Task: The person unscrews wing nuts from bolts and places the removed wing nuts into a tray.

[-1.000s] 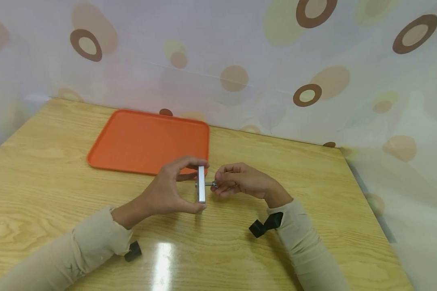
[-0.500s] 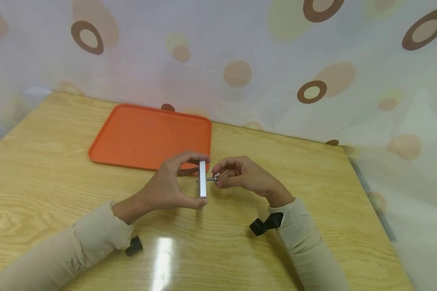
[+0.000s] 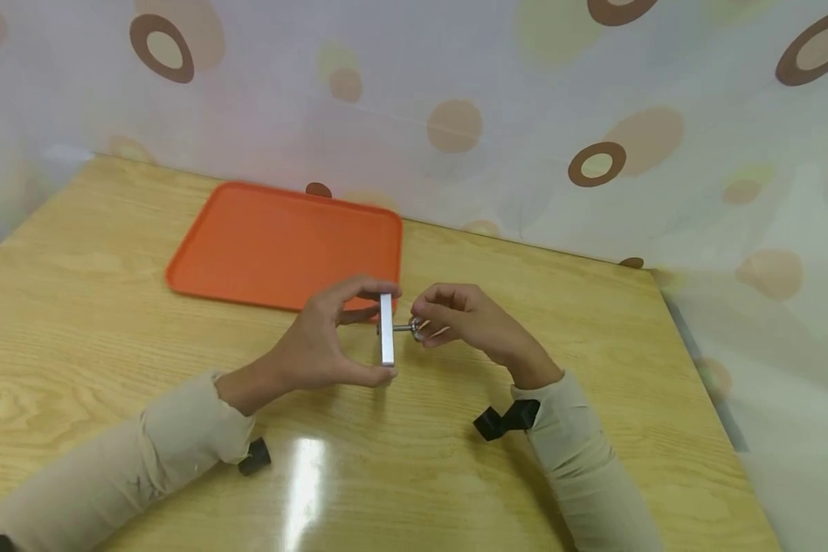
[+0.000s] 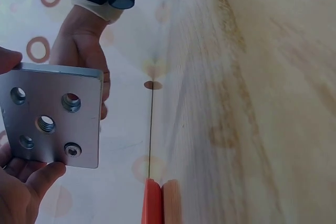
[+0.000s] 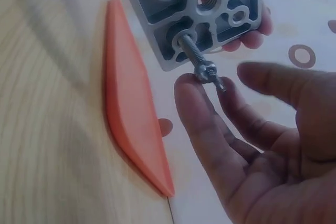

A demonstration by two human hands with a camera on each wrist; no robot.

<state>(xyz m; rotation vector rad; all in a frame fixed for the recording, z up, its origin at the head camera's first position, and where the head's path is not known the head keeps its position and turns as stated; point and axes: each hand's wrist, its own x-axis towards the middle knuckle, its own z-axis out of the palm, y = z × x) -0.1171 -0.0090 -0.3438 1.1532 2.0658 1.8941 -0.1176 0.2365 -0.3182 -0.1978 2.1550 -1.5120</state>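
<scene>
My left hand (image 3: 317, 337) grips a square metal plate (image 3: 386, 330) by its opposite edges, upright above the table. In the left wrist view the plate's flat face has several holes, and a socket-head bolt's head (image 4: 72, 149) fills one corner hole. The plate's ribbed back (image 5: 205, 14) shows in the right wrist view, where the bolt's threaded shank (image 5: 191, 49) sticks out. Near the shank's end sits a small metal wing nut (image 5: 206, 72). My right hand (image 3: 472, 322) is at the wing nut, with one fingertip (image 5: 189, 85) against or very close to it and another digit standing apart.
An orange tray (image 3: 276, 238) lies on the wooden table (image 3: 559, 307) behind my left hand, towards the back edge. A wall covering with printed circles (image 3: 510, 77) rises behind the table. A black wrist device (image 3: 507, 420) hangs by my right sleeve.
My right fingers have loosened from around the wing nut, leaving more of it visible. Plate and hands sit slightly higher in the head view, as does the scene behind them.
</scene>
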